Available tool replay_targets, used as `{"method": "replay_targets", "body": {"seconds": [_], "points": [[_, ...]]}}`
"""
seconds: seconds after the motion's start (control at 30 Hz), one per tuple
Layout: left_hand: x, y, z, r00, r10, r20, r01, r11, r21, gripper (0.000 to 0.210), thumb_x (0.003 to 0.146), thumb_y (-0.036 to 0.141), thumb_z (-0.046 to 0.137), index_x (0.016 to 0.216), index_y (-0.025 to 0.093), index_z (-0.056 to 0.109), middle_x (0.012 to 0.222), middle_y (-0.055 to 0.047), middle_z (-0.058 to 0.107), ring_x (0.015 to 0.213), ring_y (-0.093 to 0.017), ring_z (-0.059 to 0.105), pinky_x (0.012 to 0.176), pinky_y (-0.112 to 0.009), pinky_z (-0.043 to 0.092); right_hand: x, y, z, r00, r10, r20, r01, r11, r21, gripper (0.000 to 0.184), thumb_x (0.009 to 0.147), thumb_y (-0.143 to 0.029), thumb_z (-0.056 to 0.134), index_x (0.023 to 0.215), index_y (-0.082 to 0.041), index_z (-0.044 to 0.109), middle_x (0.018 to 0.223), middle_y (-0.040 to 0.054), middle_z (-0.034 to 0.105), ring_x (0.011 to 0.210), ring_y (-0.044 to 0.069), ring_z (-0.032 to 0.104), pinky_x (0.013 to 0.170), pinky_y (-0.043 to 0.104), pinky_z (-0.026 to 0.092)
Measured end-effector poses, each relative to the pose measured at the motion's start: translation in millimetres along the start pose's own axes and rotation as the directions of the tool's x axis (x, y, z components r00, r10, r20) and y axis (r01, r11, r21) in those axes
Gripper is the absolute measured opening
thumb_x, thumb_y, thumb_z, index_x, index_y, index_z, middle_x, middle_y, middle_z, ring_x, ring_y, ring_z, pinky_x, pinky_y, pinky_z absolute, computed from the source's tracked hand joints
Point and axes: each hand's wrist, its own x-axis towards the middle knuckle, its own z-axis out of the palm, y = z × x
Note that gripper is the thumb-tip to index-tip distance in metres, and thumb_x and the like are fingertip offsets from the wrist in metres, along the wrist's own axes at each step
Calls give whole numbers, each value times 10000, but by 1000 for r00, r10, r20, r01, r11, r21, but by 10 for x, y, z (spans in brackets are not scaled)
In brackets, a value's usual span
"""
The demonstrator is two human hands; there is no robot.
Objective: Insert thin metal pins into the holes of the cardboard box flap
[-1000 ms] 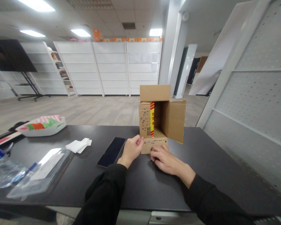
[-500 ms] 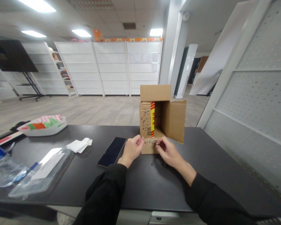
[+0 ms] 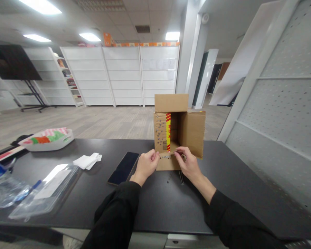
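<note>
Clock centred on the cardboard box (image 3: 181, 131); 12 points away from the person. Box stands on the table straight ahead, mouth at 6, with its lower flap (image 3: 167, 165) hanging toward the person, presumably so that its row of metal heads (image 3: 166, 157) sits within reach of both hands.

Left hand (image 3: 146, 166), at 7: fingers curled in, thumb against index, at the flap's left edge. Probably there to steady the cardboard; cannot tell whether the edge lies between them. Right hand (image 3: 188, 162), at 5: thumb and index brought together over the flap, apparently pinching a nail (image 3: 174, 153), mostly covered. Loose nails (image 3: 181, 177) lie at 6, likely kept close for easy pickup.

Surface: dark, smooth table (image 3: 155, 211). Phone (image 3: 123, 168) at 8, folded tissue (image 3: 87, 161) at 9, clear case (image 3: 48, 192) and bottle (image 3: 5, 186) farther out at 8, white basket (image 3: 49, 146) between 9 and 10.

Room: white shelving (image 3: 121, 76) at 11, dark screen (image 3: 12, 62) at 10, perforated panel (image 3: 282, 100) at 3.
</note>
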Motion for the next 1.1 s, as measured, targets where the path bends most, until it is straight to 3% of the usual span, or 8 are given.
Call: {"method": "replay_targets", "body": {"seconds": [0.7, 0.93, 1.1], "points": [[0, 32, -28, 1000, -4, 2, 4, 1000, 5, 390, 863, 369, 447, 565, 196, 264, 502, 62, 286, 490, -77, 272, 522, -224, 220, 23, -36, 9, 971, -158, 178, 172, 983, -63, 176, 960, -273, 433, 987, -225, 600, 930, 75, 641, 889, 205, 598, 802, 357, 482], [6, 24, -27, 1000, 6, -1, -6, 1000, -2, 389, 868, 368, 446, 570, 195, 266, 506, 64, 286, 488, -74, 276, 524, -224, 220, 10, -3, -9, 968, -113, 226, 171, 951, -259, 160, 948, -267, 471, 946, -216, 623, 937, 64, 638, 898, 207, 568, 807, 363, 400], [0, 18, -22, 1000, 3, -3, -3, 1000, 1, 391, 870, 368, 445, 568, 196, 263, 505, 65, 273, 486, -75, 273, 525, -228, 220, 12, 2, -17, 956, -92, 277, 180, 933, -311, 176, 940, -257, 473, 963, -208, 640, 921, 63, 634, 884, 211, 553, 766, 349, 379]]}}
